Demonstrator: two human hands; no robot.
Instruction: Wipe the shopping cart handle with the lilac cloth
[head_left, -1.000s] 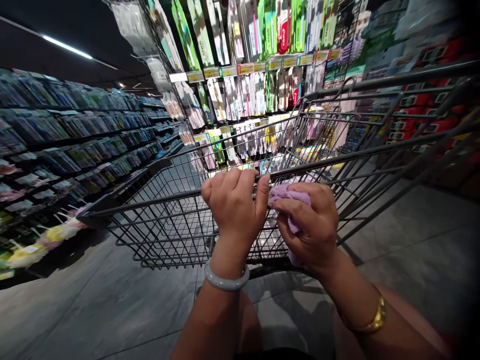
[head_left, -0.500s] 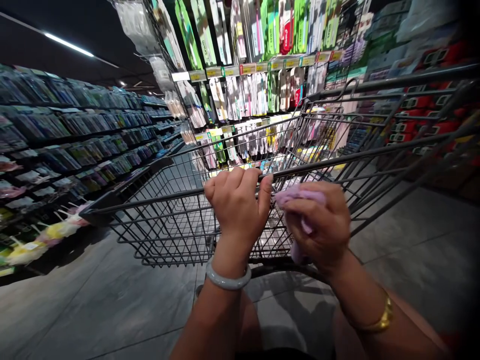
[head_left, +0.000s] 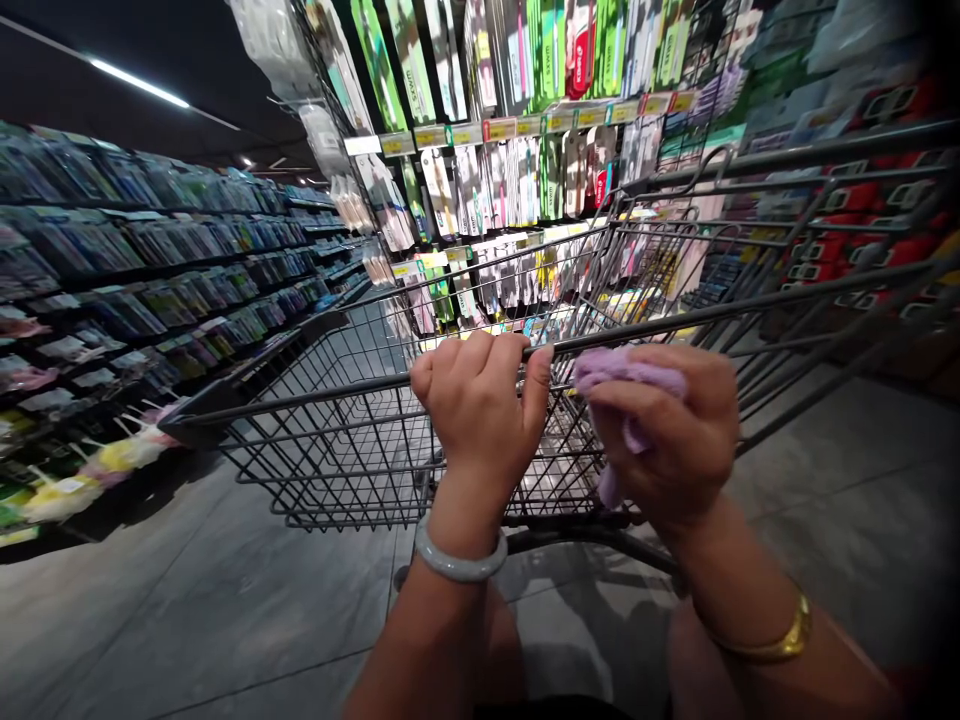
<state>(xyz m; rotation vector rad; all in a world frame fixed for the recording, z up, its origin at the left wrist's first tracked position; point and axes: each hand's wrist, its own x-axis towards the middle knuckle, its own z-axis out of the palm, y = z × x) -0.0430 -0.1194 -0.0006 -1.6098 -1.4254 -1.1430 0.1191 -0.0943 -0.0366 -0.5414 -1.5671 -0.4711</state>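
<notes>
A dark wire shopping cart [head_left: 337, 470] stands in front of me, turned sideways. My left hand [head_left: 480, 400], with a grey bangle at the wrist, is wrapped over the cart's top rim bar. Just right of it, my right hand [head_left: 675, 430] is closed around a bunched light purple cloth [head_left: 630, 375]. The cloth lies against or very near the same rim bar; whether it touches cannot be seen clearly. One end of the cloth hangs below the fingers. A gold bracelet circles the right wrist.
Behind the cart rises a rack of packaged toothbrushes [head_left: 510, 190] with price labels. Long shelves of hanging packets [head_left: 150, 250] run along the left, with yellow and pink puffs [head_left: 112, 460] low down. Red packaged goods [head_left: 832, 240] hang at the right. The floor [head_left: 187, 620] is grey.
My right hand has moved right along the rim bar with the purple cloth. My left hand keeps its hold on the bar.
</notes>
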